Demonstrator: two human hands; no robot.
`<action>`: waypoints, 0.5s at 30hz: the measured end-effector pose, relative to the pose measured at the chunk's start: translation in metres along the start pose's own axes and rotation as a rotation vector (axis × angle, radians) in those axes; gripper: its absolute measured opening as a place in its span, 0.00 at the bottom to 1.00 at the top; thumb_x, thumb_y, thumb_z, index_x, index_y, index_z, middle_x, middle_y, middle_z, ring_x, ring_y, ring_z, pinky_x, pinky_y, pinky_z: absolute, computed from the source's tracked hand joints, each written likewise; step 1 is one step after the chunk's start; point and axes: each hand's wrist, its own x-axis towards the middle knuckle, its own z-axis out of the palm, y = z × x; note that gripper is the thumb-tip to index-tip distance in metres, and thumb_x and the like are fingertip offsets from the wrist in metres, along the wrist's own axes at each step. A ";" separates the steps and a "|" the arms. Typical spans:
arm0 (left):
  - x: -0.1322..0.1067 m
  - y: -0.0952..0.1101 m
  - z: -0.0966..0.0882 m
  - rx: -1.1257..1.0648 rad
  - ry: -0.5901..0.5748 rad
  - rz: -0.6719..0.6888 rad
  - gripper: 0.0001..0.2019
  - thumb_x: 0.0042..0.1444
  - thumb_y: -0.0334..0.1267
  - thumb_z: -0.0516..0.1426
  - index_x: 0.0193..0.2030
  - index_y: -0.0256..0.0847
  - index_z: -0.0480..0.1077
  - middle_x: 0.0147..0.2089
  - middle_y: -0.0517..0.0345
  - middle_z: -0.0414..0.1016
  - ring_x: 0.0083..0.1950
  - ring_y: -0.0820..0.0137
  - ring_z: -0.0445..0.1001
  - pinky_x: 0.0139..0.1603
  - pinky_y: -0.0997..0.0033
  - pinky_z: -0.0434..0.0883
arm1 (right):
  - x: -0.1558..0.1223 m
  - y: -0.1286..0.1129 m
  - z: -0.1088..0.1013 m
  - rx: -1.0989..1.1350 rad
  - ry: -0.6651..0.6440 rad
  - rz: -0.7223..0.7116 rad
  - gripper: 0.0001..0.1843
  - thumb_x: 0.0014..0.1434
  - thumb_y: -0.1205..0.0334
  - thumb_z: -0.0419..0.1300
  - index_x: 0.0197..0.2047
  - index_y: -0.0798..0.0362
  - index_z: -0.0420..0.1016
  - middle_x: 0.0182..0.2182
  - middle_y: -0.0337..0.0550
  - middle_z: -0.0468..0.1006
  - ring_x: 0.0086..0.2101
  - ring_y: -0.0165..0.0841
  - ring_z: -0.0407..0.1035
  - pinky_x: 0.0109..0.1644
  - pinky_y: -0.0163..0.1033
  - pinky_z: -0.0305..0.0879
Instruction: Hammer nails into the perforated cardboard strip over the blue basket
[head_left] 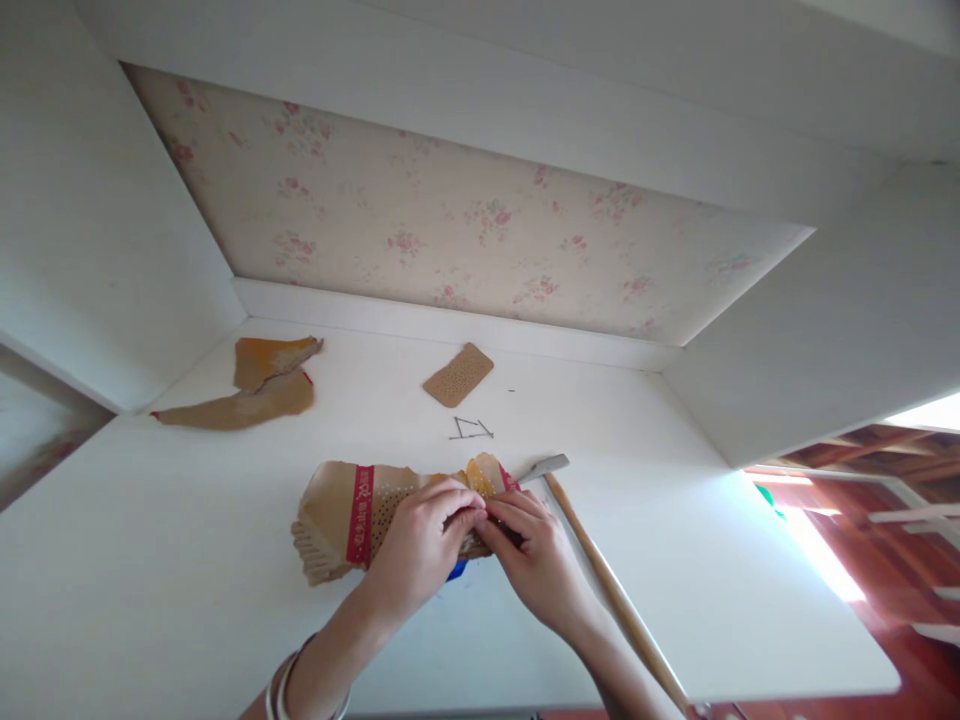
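A torn piece of brown cardboard (330, 500), with a red printed band and rows of punched holes, lies in front of me on the white table. My left hand (433, 528) is closed, its fingertips pinching at the right part of the cardboard. My right hand (531, 545) is closed too, its fingertips meeting the left ones at the same spot. Whether something small sits between the fingertips is hidden. A bit of a blue object (457, 571) shows under the cardboard's near edge. Close to my right hand lies a hammer (592, 555) with a wooden handle.
Several thin nails (471, 430) lie beyond the cardboard. Behind them is a small perforated cardboard rectangle (459, 376). Torn cardboard scraps (262, 395) lie at the back left. White panels (810, 310) enclose the table (720, 560) at the sides, with floral wallpaper (480, 215) behind.
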 end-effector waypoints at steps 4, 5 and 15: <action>0.001 -0.001 0.001 -0.019 -0.014 -0.038 0.05 0.63 0.31 0.58 0.37 0.42 0.75 0.37 0.60 0.78 0.40 0.71 0.76 0.45 0.73 0.70 | -0.013 0.014 -0.016 0.017 0.095 0.134 0.16 0.65 0.55 0.58 0.55 0.45 0.73 0.49 0.45 0.76 0.46 0.39 0.70 0.43 0.41 0.71; 0.001 -0.001 0.001 -0.021 -0.014 -0.038 0.05 0.63 0.31 0.58 0.37 0.42 0.75 0.37 0.61 0.78 0.40 0.71 0.76 0.45 0.74 0.70 | -0.017 0.021 -0.021 -0.015 0.134 0.171 0.15 0.67 0.53 0.56 0.54 0.45 0.73 0.48 0.44 0.77 0.45 0.38 0.71 0.41 0.39 0.71; 0.002 -0.006 0.001 -0.008 -0.010 -0.011 0.04 0.62 0.34 0.59 0.39 0.43 0.77 0.39 0.61 0.80 0.40 0.72 0.78 0.44 0.77 0.71 | -0.050 0.097 -0.029 -0.422 0.138 0.420 0.23 0.63 0.56 0.55 0.59 0.55 0.68 0.50 0.59 0.72 0.47 0.53 0.66 0.52 0.58 0.62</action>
